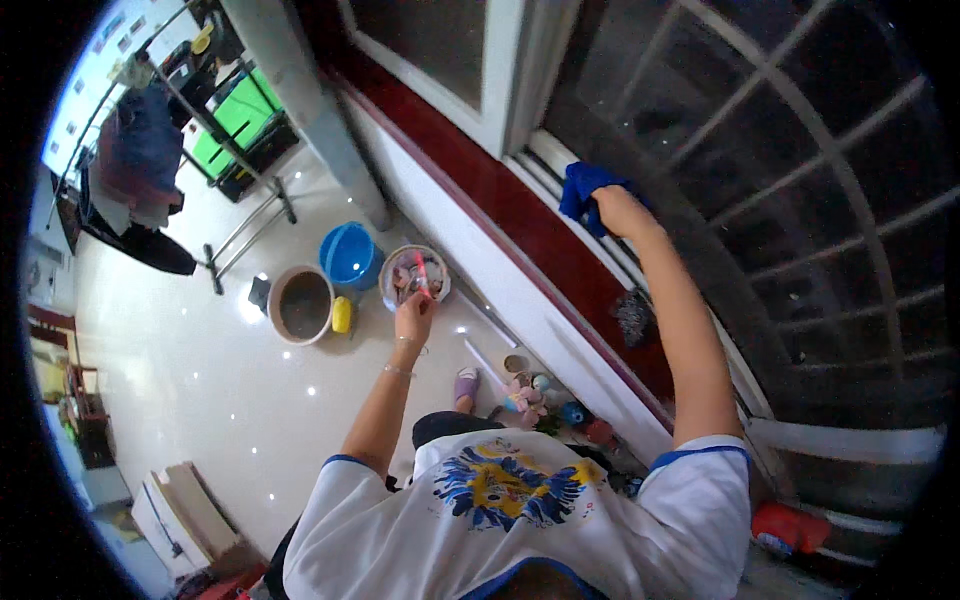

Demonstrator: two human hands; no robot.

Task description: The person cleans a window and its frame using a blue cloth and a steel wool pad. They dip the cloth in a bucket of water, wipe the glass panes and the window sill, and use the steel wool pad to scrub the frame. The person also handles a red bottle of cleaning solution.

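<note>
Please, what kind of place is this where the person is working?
Probably a home balcony or laundry area. The right hand presses a blue cloth at a barred window, a rack with hanging clothes stands on the white tiled floor, and a blue bucket sits nearby.

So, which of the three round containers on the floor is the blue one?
The blue bucket, between the brown-rimmed tub and the pale basin beneath the left hand.
</note>
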